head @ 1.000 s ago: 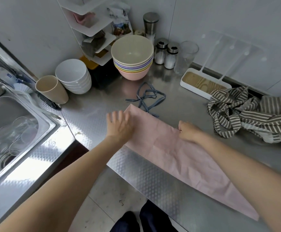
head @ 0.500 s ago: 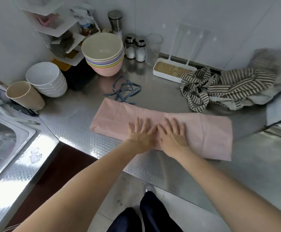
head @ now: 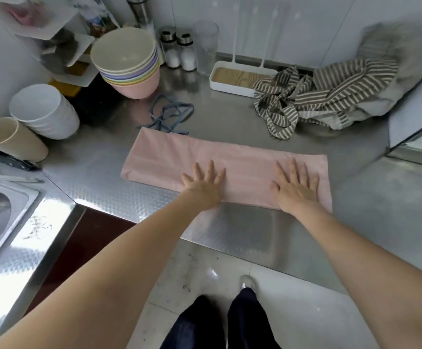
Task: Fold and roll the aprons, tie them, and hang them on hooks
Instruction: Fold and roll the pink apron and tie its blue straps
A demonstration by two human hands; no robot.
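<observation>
Pink apron [head: 225, 159] folded into a long strip on the steel surface [head: 368, 210], blue ties [head: 169, 115] at its far left end. Left hand [head: 203, 185] and right hand [head: 295, 186], arms extended, press flat with fingers spread, apart. Striped apron [head: 318, 96] lies crumpled behind.

A pink apron [head: 225, 162] lies folded into a long flat strip on the steel counter [head: 230, 114]. On it, the left hand [head: 203, 186] presses flat near its middle and the right hand [head: 295, 186] near its right end; its blue ties [head: 168, 115] trail from its far left corner, and a striped apron [head: 315, 96] lies crumpled beyond its right end
</observation>
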